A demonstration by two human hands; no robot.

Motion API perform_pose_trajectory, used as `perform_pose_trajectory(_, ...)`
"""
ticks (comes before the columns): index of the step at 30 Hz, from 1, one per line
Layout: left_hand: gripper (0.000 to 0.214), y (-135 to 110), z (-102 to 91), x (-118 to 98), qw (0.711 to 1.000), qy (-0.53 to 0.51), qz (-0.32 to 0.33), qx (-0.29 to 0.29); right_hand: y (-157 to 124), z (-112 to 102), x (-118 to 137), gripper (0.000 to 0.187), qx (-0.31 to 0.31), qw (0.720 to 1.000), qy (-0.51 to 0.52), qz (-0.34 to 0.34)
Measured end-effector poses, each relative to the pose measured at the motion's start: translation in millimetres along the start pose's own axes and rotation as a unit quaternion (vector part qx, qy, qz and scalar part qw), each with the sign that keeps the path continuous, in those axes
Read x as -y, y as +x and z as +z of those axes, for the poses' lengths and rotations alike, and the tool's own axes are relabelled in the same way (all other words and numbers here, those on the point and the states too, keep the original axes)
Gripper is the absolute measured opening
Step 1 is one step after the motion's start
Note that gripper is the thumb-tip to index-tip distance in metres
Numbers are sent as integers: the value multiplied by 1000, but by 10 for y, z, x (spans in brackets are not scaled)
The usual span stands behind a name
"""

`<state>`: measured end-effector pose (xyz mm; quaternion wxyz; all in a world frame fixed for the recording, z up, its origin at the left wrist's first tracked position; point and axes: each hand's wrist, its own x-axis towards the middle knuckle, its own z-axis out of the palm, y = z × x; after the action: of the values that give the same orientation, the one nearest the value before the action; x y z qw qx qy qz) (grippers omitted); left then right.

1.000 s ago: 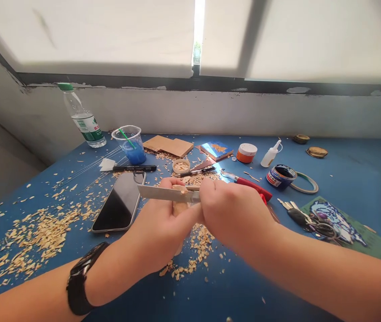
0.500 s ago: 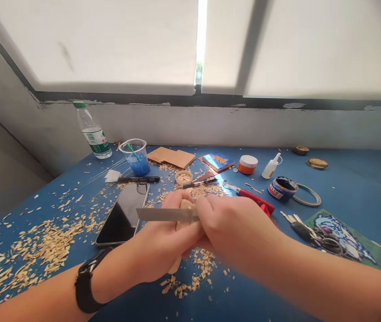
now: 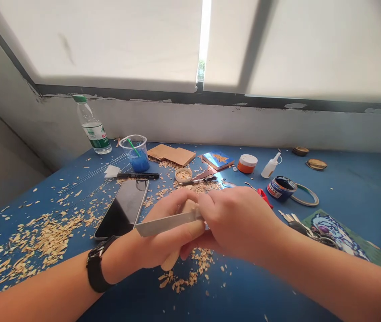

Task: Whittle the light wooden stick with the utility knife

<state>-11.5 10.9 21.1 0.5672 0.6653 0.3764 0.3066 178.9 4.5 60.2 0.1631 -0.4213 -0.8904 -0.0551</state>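
My left hand is wrapped round a pale piece of wood, whose lower end pokes out below the palm. In my right hand is a knife, its handle hidden by the fingers. The flat grey knife blade points left across my left hand and lies over the wood near the thumb. Both hands are closed and pressed together above the table. Wood shavings are scattered beneath them.
Left of my hands lies a phone, amid a heap of shavings. Behind stand a water bottle, a cup of blue liquid and an orange jar. At right are a blue tin and keys.
The knife blade has tilted, its handle end now higher than its tip. My left hand has shifted slightly left with the wood. The whole view has moved a little.
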Motion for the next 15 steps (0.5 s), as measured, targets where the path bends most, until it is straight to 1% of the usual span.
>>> perform_pose_trajectory(2, 24, 15, -20, -4, 1000, 17, 20, 0, -8, -16, 5, 60, 10, 1000, 3, 2)
perform_pose_trajectory(4, 22, 25, -34, -2, 997, 35, 63, -13, -18, -31, -3, 60, 21, 1000, 6, -5)
perform_pose_trajectory(7, 29, 35, -52, 27, 993, 38, 109, -14, -19, -60, -33, 54, 33, 999, 3, -29)
perform_pose_trajectory(9, 33, 40, -66, 54, 991, 51, 120, -24, -8, -81, -56, 50, 49, 998, -16, -36)
perform_pose_trajectory(12, 30, 51, -80, 96, 988, 78, 122, -43, 11, -103, -73, 49, 77, 995, -46, -39)
perform_pose_trajectory(13, 31, 55, -80, 114, 988, 74, 126, -44, 14, -104, -71, 49, 77, 995, -51, -46)
perform_pose_trajectory(15, 40, 62, -73, 157, 989, 41, 133, -50, 11, -93, -56, 47, 69, 994, -62, -53)
